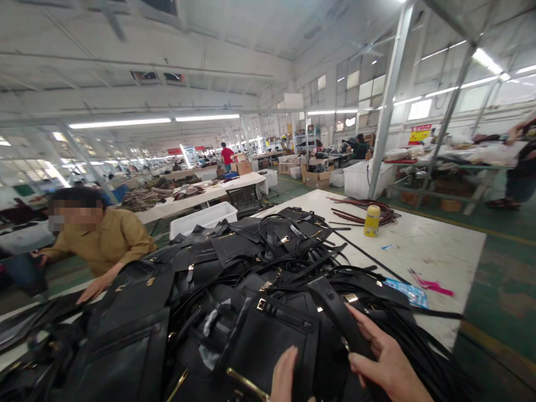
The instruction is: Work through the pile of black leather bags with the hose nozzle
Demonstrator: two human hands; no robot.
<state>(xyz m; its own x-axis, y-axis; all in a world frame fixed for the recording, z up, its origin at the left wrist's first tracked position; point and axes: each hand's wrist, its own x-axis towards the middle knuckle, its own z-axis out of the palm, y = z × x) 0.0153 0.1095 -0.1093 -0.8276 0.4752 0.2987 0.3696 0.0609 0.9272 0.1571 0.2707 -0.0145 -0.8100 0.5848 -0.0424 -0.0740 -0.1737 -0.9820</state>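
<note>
Along the right side of a heap of black leather bags (pixel 276 329), my right hand (pixel 383 360) is closed on a wide black strap (pixel 329 304) with a small metal fitting, fingers behind it and thumb in front. My left hand (pixel 283 375) is at the bottom edge, its fingers stretched upward over the front of a black bag with a gold buckle. Part of the left hand is cut off by the frame. A gold-coloured metal bar (pixel 247 384) shows just left of it. Thin black straps (pixel 402 329) lie tangled to the right.
The white table (pixel 444 245) bears a yellow bottle (pixel 372 221), brown straps (pixel 349 209), a pink-handled tool (pixel 435 287) and a blue packet (pixel 408 292). A co-worker (pixel 109 234) at left rests a hand on the pile. A white bin (pixel 205 218) stands behind it.
</note>
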